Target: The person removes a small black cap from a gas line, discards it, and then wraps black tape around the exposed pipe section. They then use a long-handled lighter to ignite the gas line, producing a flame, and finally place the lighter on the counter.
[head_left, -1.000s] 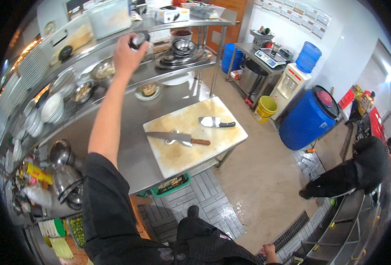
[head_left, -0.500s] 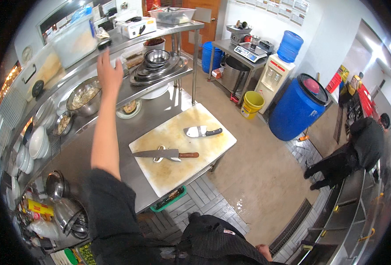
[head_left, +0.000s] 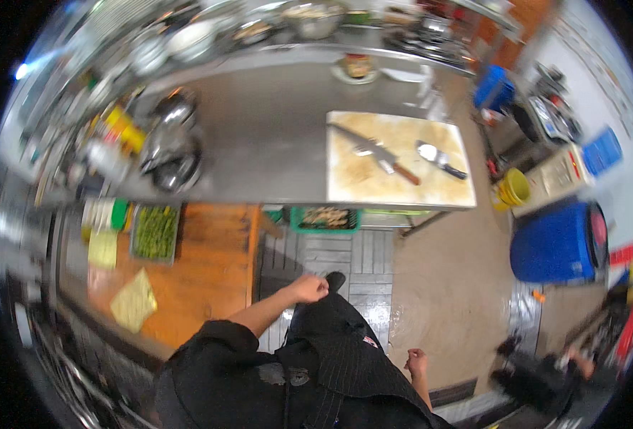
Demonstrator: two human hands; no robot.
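My left hand is over the tiled floor in front of my body, its fingers curled in and nothing seen in them. Lower and to the right, my right hand hangs beside my dark clothing, also closed, with nothing visible in it. Neither touches the table. On the steel table beyond lies a stained white cutting board. A long knife with a brown handle rests there across a small pale item, and a cleaver with a dark handle is to its right.
A wooden table at left bears a tray of chopped greens and a yellowish cloth. A green crate sits under the steel table. At right stand a blue barrel and yellow bucket; a person is lower right.
My left arm has come back from the shelf, and its spread fingers are now curled. The view has swung left, bringing in the wooden table. Both knives remain on the board.
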